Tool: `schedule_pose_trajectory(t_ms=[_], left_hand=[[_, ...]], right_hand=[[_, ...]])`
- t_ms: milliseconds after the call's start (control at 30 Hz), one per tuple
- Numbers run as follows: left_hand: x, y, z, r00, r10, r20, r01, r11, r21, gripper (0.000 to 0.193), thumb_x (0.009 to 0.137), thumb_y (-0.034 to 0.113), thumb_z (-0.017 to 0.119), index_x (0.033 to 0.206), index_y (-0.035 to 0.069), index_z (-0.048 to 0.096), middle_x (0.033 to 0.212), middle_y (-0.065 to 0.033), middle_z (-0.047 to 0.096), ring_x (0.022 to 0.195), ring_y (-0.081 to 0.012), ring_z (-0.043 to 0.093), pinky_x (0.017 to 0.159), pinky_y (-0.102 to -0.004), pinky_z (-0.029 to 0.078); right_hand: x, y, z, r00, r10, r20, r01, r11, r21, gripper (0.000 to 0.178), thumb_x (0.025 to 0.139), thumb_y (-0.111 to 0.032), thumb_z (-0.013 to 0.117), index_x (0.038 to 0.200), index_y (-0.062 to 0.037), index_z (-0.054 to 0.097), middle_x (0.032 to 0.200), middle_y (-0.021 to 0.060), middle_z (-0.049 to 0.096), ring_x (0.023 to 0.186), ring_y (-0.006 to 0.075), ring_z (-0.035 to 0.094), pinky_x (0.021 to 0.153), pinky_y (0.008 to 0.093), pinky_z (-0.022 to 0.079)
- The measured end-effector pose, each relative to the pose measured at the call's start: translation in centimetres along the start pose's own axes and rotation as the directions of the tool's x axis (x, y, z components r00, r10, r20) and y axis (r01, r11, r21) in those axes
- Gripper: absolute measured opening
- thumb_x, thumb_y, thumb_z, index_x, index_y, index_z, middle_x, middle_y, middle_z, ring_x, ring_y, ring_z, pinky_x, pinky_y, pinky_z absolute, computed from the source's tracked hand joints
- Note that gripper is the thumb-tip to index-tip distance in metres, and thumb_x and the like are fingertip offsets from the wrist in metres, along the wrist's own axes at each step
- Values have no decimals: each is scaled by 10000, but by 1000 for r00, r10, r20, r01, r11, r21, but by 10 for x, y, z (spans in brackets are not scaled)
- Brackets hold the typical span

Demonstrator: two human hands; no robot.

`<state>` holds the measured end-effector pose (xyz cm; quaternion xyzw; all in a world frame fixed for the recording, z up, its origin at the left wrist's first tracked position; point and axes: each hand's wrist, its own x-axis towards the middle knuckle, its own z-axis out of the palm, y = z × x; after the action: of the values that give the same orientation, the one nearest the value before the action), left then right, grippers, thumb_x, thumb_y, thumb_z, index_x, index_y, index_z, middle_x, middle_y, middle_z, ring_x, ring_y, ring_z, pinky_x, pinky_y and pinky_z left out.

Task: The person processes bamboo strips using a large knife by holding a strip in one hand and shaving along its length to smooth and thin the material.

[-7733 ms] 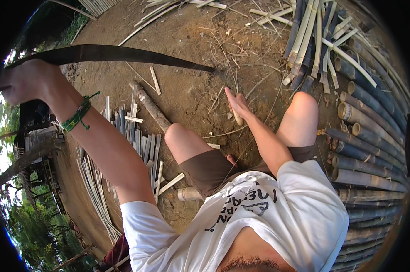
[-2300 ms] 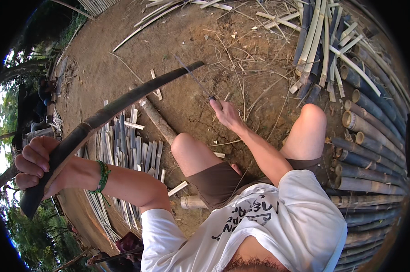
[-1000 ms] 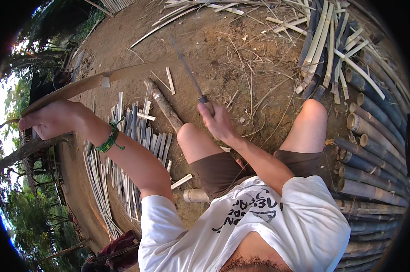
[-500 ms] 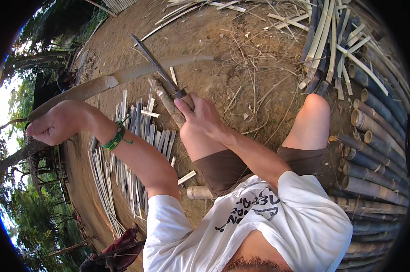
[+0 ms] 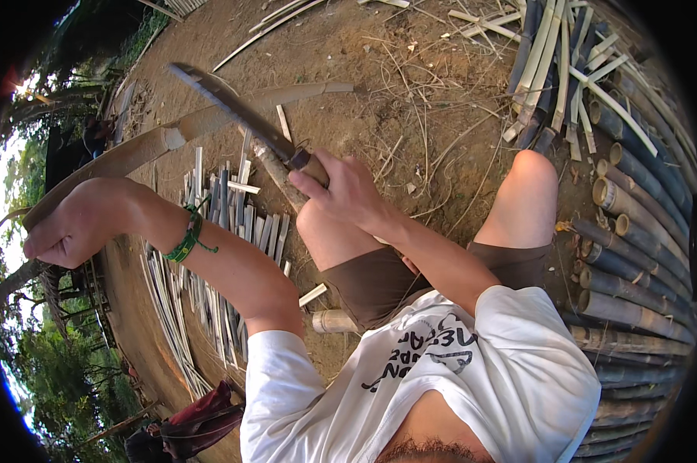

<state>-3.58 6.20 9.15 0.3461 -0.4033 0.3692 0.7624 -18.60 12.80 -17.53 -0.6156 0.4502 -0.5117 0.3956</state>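
My left hand (image 5: 78,220), a green braided band at its wrist, is closed round the near end of a long split bamboo strip (image 5: 136,156). The strip runs up and away to the right, with a pale node partway along. In my right hand (image 5: 347,189) is the wooden handle of a machete (image 5: 236,108). Its dark blade points to the upper left and passes above the strip in the picture; whether they touch I cannot tell. Beneath the machete, a rough wooden stick (image 5: 275,168) leans beside my left knee.
Cut bamboo slats (image 5: 244,231) lie in a pile on the dirt to the left. Bamboo poles (image 5: 634,305) are stacked along the right, with a heap of split strips (image 5: 545,73) at the far right. A dark red cloth (image 5: 202,420) is at the lower left.
My left hand has shifted left and a little nearer with the bamboo strip. The machete's tip has swung left, and more of the blade's flat side shows.
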Motion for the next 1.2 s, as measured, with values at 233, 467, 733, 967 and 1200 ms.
schedule_pose_trajectory(t_ms=[233, 467, 733, 967, 1200], left_hand=[[-5, 8, 14, 1000, 29, -9, -29, 999, -34, 483, 1093, 371, 290, 698, 95, 260, 672, 27, 257, 641, -148, 222, 587, -309, 312], [1, -7, 11, 999, 45, 1, -44, 998, -48, 471, 1094, 354, 281, 711, 83, 330, 685, 14, 338, 651, -147, 282, 607, -309, 351], [0, -2, 21, 996, -81, 24, 83, 994, -73, 495, 1088, 393, 284, 729, 63, 374, 749, -30, 443, 696, -145, 389, 700, -299, 455], [4, -10, 19, 999, -19, 51, 22, 998, -58, 484, 1086, 385, 280, 706, 96, 360, 685, 8, 417, 631, -127, 322, 640, -315, 407], [6, -14, 38, 986, -158, 59, 165, 976, -141, 559, 1045, 543, 237, 686, 128, 344, 588, -10, 386, 508, -125, 398, 499, -293, 438]], right_hand=[[22, 139, -18, 924, 382, 23, -382, 924, -23, 538, 949, -635, 474, 800, -120, 523, 506, -57, 374, 373, 77, 344, 320, 276, 335], [10, 56, 1, 994, 100, 31, -100, 995, -15, 545, 941, -659, 472, 769, -142, 493, 518, -67, 365, 386, 65, 346, 317, 264, 314], [39, 176, -41, 863, 502, 61, -487, 858, -165, 530, 958, -647, 442, 715, -178, 476, 530, -67, 348, 402, 65, 331, 348, 266, 297], [0, 118, 5, 970, 241, 12, -241, 970, 26, 573, 950, -685, 409, 716, -167, 475, 545, -68, 367, 406, 50, 328, 337, 264, 272], [28, 164, -25, 923, 384, -1, -384, 922, 44, 603, 946, -696, 412, 685, -159, 498, 498, -56, 386, 402, 67, 377, 331, 285, 285]])
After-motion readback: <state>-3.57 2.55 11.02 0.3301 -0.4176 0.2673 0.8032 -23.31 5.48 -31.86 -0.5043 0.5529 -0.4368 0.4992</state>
